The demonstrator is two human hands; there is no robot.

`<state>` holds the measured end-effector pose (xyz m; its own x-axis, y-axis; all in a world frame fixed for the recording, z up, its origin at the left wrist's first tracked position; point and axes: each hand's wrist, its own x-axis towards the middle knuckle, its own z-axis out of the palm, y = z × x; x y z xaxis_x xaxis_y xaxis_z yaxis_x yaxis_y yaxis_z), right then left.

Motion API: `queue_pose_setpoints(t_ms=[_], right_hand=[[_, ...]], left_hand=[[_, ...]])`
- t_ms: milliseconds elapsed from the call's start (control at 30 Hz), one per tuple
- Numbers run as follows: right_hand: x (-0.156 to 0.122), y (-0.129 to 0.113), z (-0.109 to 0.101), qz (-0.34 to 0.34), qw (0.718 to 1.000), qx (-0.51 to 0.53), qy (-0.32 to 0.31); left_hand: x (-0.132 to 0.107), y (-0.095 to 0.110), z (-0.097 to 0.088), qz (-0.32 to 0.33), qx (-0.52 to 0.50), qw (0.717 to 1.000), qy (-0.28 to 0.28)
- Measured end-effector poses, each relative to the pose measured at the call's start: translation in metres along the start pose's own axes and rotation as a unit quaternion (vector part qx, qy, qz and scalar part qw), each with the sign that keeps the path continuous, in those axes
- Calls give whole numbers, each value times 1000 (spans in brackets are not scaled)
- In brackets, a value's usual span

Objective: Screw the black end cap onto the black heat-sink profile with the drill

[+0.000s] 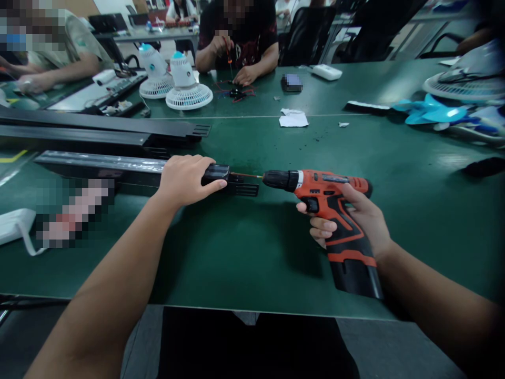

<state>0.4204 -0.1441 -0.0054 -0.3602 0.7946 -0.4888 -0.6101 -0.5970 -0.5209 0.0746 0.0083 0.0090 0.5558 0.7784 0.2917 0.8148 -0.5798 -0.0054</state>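
Note:
My left hand [187,179] is wrapped over the right end of a long black housing [106,167] with a shiny top strip, lying on the table. My right hand [365,218] grips an orange and black cordless drill [335,184] by its handle, held level and pointing left. From the drill's chuck a long thin bit [246,175] reaches to the housing's end, beside a slotted black tab. Whether the tip sits in a screw is too small to tell. The index finger is near the trigger.
More long black housings [79,129] lie behind on the green table [244,252]. Two white fans [189,87] stand farther back. Across the table a person [239,42] holds a screwdriver over wires. Torn white paper [293,118] lies mid-table, and blue fan blades [434,111] at the right.

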Motion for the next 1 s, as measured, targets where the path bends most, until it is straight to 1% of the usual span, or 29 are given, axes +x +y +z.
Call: queue_pose_setpoints(t_ms=[333,467,733,1000], right_hand=[[2,-1,-7,14,998,7,-53],[1,-1,-7,11,999,5,-53],[1,0,-4,1,1000,-4,-26],[2,1,-5,-10,999,-5,-47]], left_hand=[[1,2,-3,-2,31,999,-16],[0,2,-2,-5,32,999,-10],[-1,2,1,-1,24,1000,12],[-1,1,3,3,14,1000,24]])
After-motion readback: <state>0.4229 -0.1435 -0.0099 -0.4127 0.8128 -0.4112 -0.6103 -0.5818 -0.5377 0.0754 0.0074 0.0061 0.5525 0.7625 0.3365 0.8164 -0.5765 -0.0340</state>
